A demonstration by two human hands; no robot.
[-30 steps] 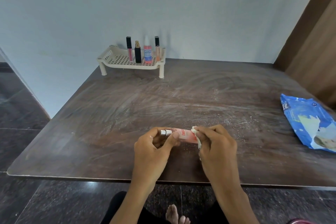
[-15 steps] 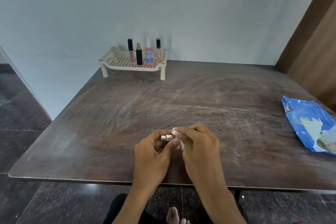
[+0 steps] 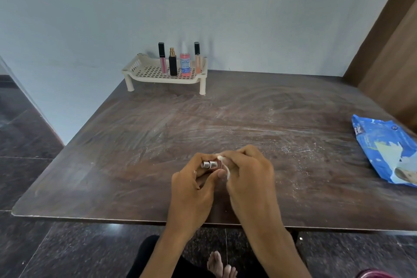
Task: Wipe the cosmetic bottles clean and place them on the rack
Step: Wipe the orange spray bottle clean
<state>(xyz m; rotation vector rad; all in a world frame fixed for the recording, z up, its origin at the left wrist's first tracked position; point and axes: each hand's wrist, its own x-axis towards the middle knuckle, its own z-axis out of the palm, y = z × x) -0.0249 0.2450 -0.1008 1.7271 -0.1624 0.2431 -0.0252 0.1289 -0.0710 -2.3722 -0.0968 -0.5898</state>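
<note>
Left hand, right hand around tube

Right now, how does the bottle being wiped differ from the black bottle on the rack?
The held bottle lies sideways between the left hand and the right hand with its wipe; the black bottle stands upright on the rack. The held bottle has a silver cap and is mostly covered; the black bottle has a gold top and shows fully. Both are small bottles.

It looks like a plain room at home: a dark wooden table against a pale blue wall, a small plastic rack of cosmetic bottles at 11 o'clock, and bare feet on the polished stone floor at 6 o'clock.
</note>
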